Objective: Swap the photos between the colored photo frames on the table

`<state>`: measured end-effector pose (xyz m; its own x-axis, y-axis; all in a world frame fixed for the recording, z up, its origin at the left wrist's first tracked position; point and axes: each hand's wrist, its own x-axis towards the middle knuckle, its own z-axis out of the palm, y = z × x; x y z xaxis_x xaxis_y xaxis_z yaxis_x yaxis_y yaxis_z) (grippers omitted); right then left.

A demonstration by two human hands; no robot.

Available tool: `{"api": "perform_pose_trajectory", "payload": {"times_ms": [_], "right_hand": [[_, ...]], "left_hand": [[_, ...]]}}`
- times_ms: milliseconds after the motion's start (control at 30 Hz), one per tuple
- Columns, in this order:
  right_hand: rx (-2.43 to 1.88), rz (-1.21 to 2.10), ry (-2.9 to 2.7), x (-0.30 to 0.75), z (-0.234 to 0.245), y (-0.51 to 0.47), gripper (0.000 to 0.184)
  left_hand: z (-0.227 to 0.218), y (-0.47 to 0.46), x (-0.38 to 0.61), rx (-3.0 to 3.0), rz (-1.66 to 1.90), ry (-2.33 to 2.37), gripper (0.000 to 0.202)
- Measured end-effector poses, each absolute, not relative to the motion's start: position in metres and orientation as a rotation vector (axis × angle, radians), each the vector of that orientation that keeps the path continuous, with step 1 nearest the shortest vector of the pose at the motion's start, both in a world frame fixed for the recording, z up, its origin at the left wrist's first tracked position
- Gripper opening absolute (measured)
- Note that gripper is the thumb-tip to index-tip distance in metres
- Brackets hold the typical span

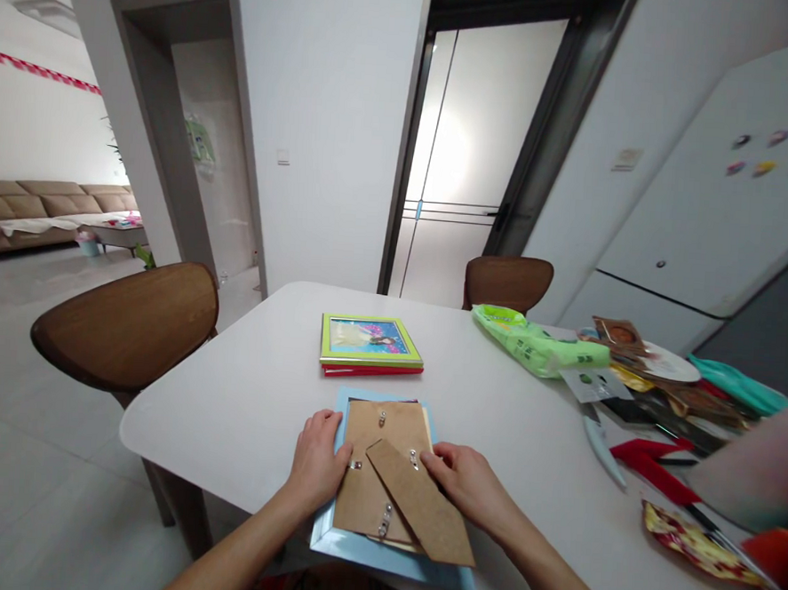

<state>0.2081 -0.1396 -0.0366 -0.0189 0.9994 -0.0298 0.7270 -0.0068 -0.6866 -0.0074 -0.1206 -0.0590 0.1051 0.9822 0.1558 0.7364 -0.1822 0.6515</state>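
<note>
A light blue picture frame (404,570) lies face down at the table's near edge. On its back sits a brown backing board (372,494), slightly askew, with metal clips and a fold-out stand (425,506) slanting across it. Pale sheet edges peek out from under the board. My left hand (319,461) is closed at the left side, thumb on the board's edge and fingers over the frame's rim. At the right side, my right hand (466,482) pinches the board's edge near a clip.
Beyond the blue frame, a green picture frame (372,340) with a figure picture lies on a red one (372,372). To the right are a green packet (538,344), a white plate (670,363), a pale-handled knife (603,450), red-handled scissors (651,462) and wrappers. Brown chairs (129,323) flank the table.
</note>
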Motion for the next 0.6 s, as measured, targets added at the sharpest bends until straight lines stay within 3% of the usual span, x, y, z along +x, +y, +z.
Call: {"api": "perform_pose_trajectory", "payload": {"times_ms": [300,600], "right_hand": [[-1.536,1.332,-1.166,0.199,-0.031,-0.144,0.017],[-1.602,1.267,-1.128,0.214,-0.036,-0.145,0.02]], "left_hand": [[-0.063,-0.127,-0.011,2.09,0.781,1.688,0.039],[-0.059,-0.128,-0.014,2.104,0.745,1.676,0.037]]}}
